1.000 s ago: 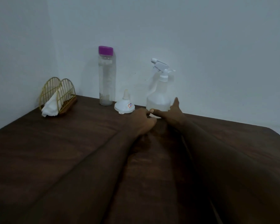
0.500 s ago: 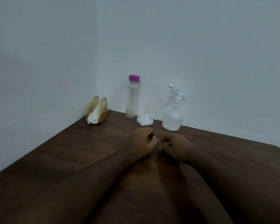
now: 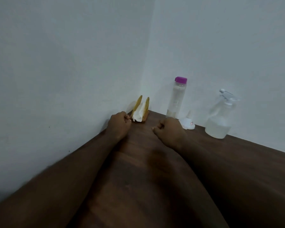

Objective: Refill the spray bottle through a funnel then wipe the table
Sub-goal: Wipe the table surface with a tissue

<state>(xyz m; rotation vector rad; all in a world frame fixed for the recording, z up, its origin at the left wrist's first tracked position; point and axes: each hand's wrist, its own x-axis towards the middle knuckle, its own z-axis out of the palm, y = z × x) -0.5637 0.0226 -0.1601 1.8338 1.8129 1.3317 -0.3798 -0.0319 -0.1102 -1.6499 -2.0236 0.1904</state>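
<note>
Over the dark table (image 3: 237, 170), left hand (image 3: 119, 125) and right hand (image 3: 169, 130) lie curled into empty fists; behind stand one spray bottle (image 3: 220, 119), one funnel (image 3: 187, 123), one purple-capped bottle (image 3: 176, 99), one napkin holder (image 3: 141, 111)

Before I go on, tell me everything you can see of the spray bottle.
The spray bottle stands upright at the back of the dark wooden table, close to the white wall and to the right of the white funnel. Its body looks like translucent, frosted plastic, wide at the base and narrowing to a neck. A white trigger head is still fitted on top, nozzle pointing left. Clear liquid seems to fill only the lower part. Neither hand touches it; the right hand rests closed, left of the funnel.
</note>
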